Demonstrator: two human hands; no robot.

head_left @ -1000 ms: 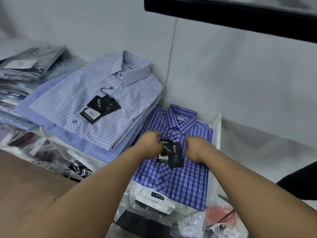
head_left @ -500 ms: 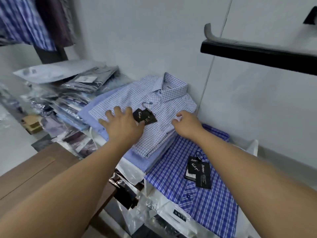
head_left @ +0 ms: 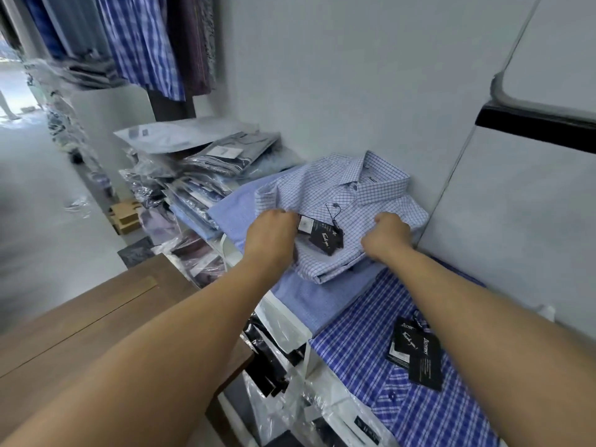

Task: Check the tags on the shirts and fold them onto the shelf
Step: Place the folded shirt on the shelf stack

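Note:
A folded light-blue fine-check shirt (head_left: pixel 361 188) lies on top of a plain light-blue shirt (head_left: pixel 306 295) against the wall. Its black hang tags (head_left: pixel 322 237) rest on its front. My left hand (head_left: pixel 271 233) grips the shirt's left side, fingers curled into the cloth beside the tags. My right hand (head_left: pixel 387 235) grips its right side the same way. A folded dark-blue plaid shirt (head_left: pixel 371 359) with black tags (head_left: pixel 416 356) lies lower right, under my right forearm.
Bagged shirts (head_left: pixel 206 169) are stacked to the left. A wooden counter (head_left: pixel 80 317) sits at lower left. Plastic-wrapped packs (head_left: pixel 283 359) lie below the shirts. Shirts hang on a rack (head_left: pixel 142 40) at top left. A black shelf (head_left: pixel 532 124) juts from the wall at right.
Both hands left the dark plaid shirt, moved up-left to the light check shirt, and went from resting on it to gripping its two sides. The view swung left.

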